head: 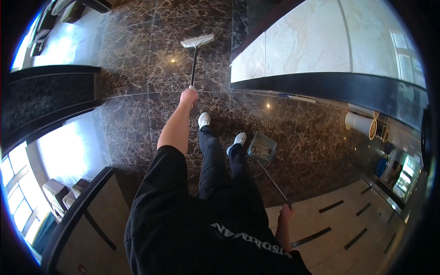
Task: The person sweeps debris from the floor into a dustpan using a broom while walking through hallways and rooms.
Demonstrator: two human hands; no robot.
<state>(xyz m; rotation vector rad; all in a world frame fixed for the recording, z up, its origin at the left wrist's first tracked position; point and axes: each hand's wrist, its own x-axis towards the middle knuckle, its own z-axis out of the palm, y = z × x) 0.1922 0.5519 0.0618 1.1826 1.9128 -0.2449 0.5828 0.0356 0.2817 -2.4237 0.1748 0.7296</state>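
Note:
My left hand (pixel 189 97) is closed around the handle of a broom (pixel 194 65), with the arm stretched forward. The broom's pale, wide head (pixel 197 41) is ahead of my feet on or just over the brown marbled floor. Down at my right side, my right hand (pixel 286 211) grips the dark handle end of a long-handled dustpan (pixel 262 147). Its translucent grey-blue pan lies beside my right shoe (pixel 240 139). Some brownish debris seems to be in the pan, though floor pattern showing through makes this hard to tell.
A counter with pale stone panels (pixel 295 41) and a dark edge (pixel 319 84) runs along the right. A white cylindrical container (pixel 359 124) stands farther right. Dark-framed partitions (pixel 51 86) and cushioned chairs (pixel 56 194) are at left. Beige flooring with dark strips (pixel 331 220) lies behind right.

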